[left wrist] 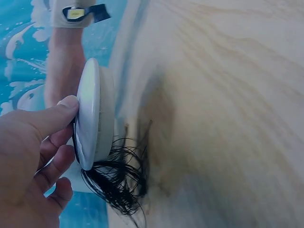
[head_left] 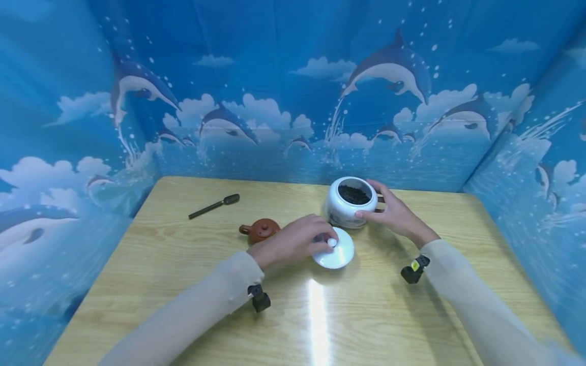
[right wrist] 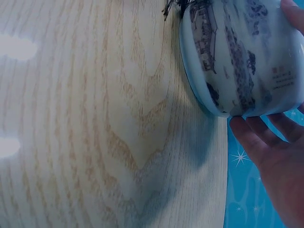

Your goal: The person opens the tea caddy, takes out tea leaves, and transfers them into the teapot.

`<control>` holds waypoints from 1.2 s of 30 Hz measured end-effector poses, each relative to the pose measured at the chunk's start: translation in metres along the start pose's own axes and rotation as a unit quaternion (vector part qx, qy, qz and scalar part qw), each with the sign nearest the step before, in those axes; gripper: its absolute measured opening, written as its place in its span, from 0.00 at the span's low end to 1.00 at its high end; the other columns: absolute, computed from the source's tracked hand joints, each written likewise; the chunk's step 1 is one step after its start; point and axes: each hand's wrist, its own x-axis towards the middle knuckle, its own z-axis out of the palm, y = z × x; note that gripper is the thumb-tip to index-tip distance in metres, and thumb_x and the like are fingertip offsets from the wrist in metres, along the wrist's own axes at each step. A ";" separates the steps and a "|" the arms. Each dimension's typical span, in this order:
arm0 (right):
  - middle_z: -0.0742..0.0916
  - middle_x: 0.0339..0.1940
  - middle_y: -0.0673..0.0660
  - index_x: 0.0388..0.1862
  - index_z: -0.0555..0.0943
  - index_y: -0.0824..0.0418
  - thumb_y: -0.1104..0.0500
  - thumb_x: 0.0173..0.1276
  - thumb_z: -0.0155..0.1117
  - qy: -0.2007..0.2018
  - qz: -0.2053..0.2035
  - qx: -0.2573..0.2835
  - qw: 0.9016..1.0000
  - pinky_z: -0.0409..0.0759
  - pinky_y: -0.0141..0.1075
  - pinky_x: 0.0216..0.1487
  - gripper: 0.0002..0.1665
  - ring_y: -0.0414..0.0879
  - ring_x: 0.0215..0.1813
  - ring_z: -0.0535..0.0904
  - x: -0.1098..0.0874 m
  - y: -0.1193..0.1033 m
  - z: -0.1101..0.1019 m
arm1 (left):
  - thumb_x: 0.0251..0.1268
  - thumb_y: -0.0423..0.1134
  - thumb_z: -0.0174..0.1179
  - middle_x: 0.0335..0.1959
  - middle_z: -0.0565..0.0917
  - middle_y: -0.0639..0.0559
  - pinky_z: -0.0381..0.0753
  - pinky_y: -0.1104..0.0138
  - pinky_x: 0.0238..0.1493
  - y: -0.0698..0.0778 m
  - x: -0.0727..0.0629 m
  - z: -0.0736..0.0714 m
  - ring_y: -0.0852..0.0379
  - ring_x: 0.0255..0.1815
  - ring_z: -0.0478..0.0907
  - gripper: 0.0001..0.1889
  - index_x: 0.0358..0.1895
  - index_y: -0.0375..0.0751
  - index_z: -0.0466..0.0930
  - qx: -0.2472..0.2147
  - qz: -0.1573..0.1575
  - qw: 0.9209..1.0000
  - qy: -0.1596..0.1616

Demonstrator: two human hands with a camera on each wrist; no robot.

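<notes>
My left hand (head_left: 297, 236) pinches the small knob of a round white lid (head_left: 342, 254) between thumb and fingers. In the left wrist view the lid (left wrist: 90, 118) stands edge-on, and a bunch of thin black strings (left wrist: 118, 185) shows beside its lower end. My right hand (head_left: 396, 213) holds a white porcelain jar (head_left: 338, 209) by its right side, thumb at the front and fingers behind. Dark leaves, looking like tea (head_left: 354, 194), lie inside the uncovered jar. A printed landscape and writing cover the jar's side (right wrist: 247, 61) in the right wrist view.
A small reddish-brown clay teapot (head_left: 264, 229) stands left of the lid, partly behind my left hand. Farther left lies a dark slim scoop (head_left: 212, 206). The wooden table (head_left: 220, 234) meets blue dolphin-print cloth (head_left: 274, 101) at its back and sides.
</notes>
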 end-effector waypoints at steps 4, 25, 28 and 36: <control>0.57 0.91 0.63 0.93 0.42 0.52 0.44 0.73 0.79 -0.001 -0.002 0.004 1.000 0.72 0.62 0.80 0.67 0.68 0.88 0.58 0.000 0.001 0.000 | 0.80 0.48 0.67 0.59 0.86 0.57 0.81 0.59 0.67 0.004 0.001 -0.010 0.59 0.63 0.79 0.14 0.62 0.53 0.88 -0.007 -0.003 1.000 0.024; 0.57 0.91 0.63 0.94 0.43 0.51 0.42 0.73 0.78 -0.005 0.002 0.002 1.000 0.75 0.60 0.78 0.67 0.67 0.87 0.60 0.001 0.001 0.000 | 0.80 0.44 0.68 0.54 0.85 0.52 0.82 0.63 0.49 0.005 0.019 -0.046 0.58 0.48 0.79 0.12 0.60 0.48 0.87 -0.056 0.007 0.984 0.170; 0.57 0.91 0.63 0.94 0.42 0.49 0.40 0.73 0.78 -0.006 0.005 -0.002 1.000 0.75 0.61 0.78 0.68 0.67 0.87 0.60 0.000 0.001 -0.001 | 0.80 0.44 0.68 0.53 0.85 0.52 0.81 0.62 0.47 0.003 0.025 -0.051 0.57 0.46 0.79 0.12 0.60 0.48 0.87 -0.051 0.005 0.982 0.183; 0.56 0.91 0.64 0.94 0.41 0.51 0.44 0.74 0.77 -0.012 -0.004 0.005 1.000 0.74 0.62 0.78 0.67 0.68 0.87 0.59 0.001 0.002 -0.001 | 0.81 0.44 0.66 0.53 0.84 0.52 0.82 0.61 0.50 0.002 0.041 -0.059 0.57 0.47 0.79 0.13 0.61 0.48 0.87 -0.042 0.001 0.980 0.194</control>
